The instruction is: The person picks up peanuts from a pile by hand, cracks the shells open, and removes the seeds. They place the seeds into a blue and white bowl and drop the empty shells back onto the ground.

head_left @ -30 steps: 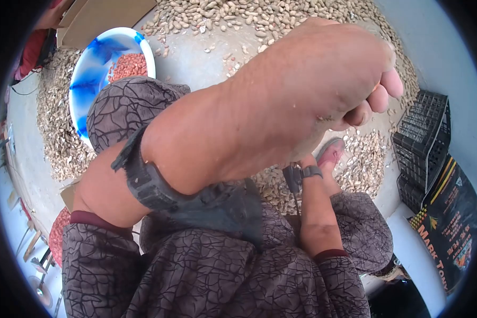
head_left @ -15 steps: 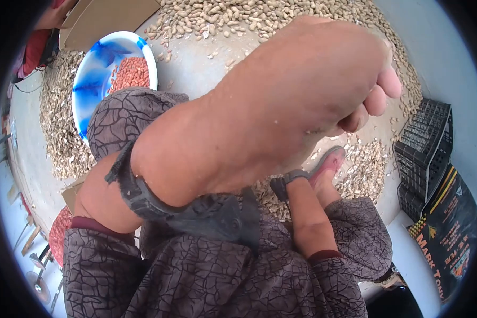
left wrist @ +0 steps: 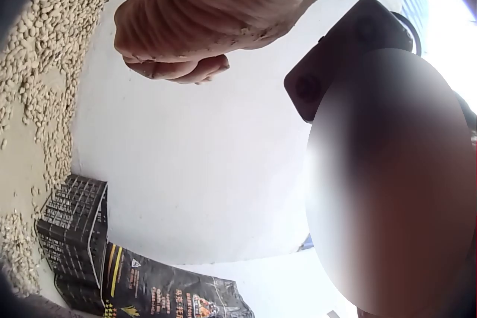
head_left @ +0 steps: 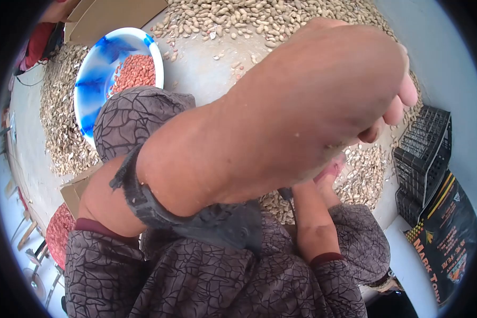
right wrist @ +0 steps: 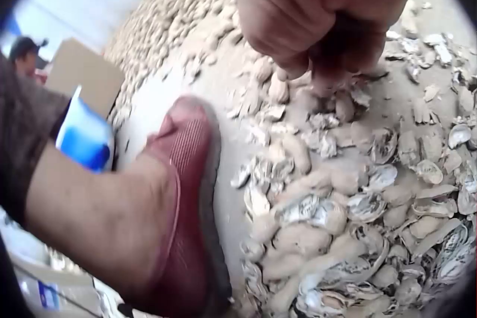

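My left hand is raised close before the head camera, a black strap round its wrist. In the left wrist view its fingers curl under, nothing visible in them. My right hand reaches down with bent fingers to the litter of peanut shells on the floor. A peanut lies right at its fingertips; whether they pinch anything I cannot tell. In the head view the right forearm shows, but the left hand hides the right hand. A foot in a red shoe stands beside the shells.
A blue-and-white basin with reddish peanut kernels stands at left, near a cardboard box. Unshelled peanuts spread at the back. Black crates and a printed sack are by the right wall. A phone-like device is near the head.
In the head view my left hand has shifted slightly right. The right forearm has moved too, and its strapped wrist, visible earlier, is now mostly behind the left hand.
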